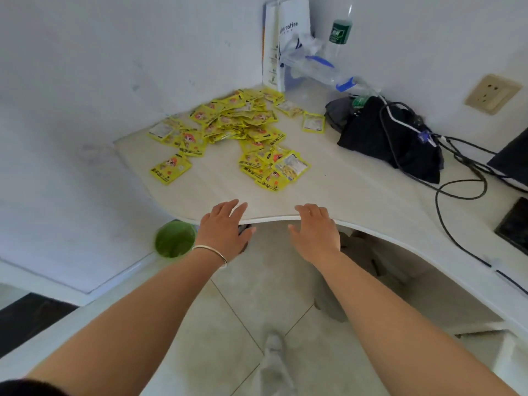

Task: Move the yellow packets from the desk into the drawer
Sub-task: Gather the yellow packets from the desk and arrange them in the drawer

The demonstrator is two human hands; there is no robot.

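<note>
Your left hand (224, 228), with a bangle (213, 254) at the wrist, and your right hand (315, 231) are both spread flat and empty, apart from each other, fingertips over the near edge of the desk (357, 190). Beyond them the packets (237, 130) lie scattered in a loose heap toward the desk's back corner, well clear of both hands. To their right sits a black bag (383, 138) with cables (457, 190), and a paper bag (288, 32) stands in the corner.

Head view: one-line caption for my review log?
Both empty hands, left and right, reach toward yellow packets scattered on the desk.
</note>
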